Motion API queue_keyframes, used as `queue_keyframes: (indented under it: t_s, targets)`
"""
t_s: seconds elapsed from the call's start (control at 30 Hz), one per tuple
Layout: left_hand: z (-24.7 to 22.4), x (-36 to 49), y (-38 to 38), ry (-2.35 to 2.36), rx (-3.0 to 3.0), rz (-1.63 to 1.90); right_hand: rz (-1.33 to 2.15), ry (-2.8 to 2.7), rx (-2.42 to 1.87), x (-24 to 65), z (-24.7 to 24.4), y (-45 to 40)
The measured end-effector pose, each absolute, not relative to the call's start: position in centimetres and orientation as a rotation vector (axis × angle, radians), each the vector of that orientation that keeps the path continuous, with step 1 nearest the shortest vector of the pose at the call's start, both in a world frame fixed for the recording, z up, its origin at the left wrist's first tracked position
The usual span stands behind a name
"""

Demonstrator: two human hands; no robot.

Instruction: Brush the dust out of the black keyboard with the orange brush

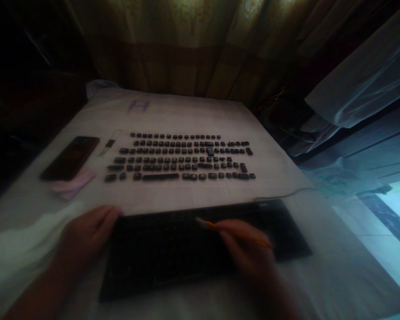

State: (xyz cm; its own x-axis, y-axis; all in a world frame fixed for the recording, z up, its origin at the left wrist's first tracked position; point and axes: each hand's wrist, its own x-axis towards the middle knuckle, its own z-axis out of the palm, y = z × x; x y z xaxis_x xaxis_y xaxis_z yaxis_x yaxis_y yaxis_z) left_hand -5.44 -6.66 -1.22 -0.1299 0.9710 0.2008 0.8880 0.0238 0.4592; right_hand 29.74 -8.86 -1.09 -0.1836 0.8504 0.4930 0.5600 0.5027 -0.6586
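Note:
A black keyboard base [173, 253] lies on the white-covered table, its keys off. My right hand [250, 249] holds an orange brush [240, 234] above it, and the pale tip is over the upper middle of the base. At the base's upper left corner, my left hand [86, 233] grips the edge with its fingers together. Beyond the base, loose black keycaps [166, 160] are laid out in several rows, with the long space bar [160, 177] in the nearest row. The right hand is blurred.
A dark phone [71, 158] rests partly on a pink cloth [72, 183] at the left. Near it lies a small dark item with a loop [110, 143]. White cloth [23, 244] lies at the left edge; a cable [286, 194] runs right. Curtains hang behind the table [186, 109].

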Motion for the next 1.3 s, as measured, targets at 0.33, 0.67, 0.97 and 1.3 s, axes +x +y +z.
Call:
queue_keyframes:
  t_s: [0.33, 0.67, 0.97, 1.3]
  targets:
    - [-1.6, -5.7, -6.7, 2.101, 1.981, 0.734, 0.531, -1.882, -1.148, 29.4, -0.7, -8.9]
    - [-1.4, -5.4, -6.6, 2.096, 2.01, 0.76, 0.543, -1.704, -1.178, 30.4, -1.3, -9.1]
    - [-1.4, -5.4, -6.7, 2.1, 1.991, 0.757, 0.49, -1.792, -1.193, 30.1, -1.0, -8.9]
    - [-1.2, -5.4, -6.6, 2.112, 1.959, 0.71, 0.526, -1.83, -1.218, 29.8, -0.8, -8.7]
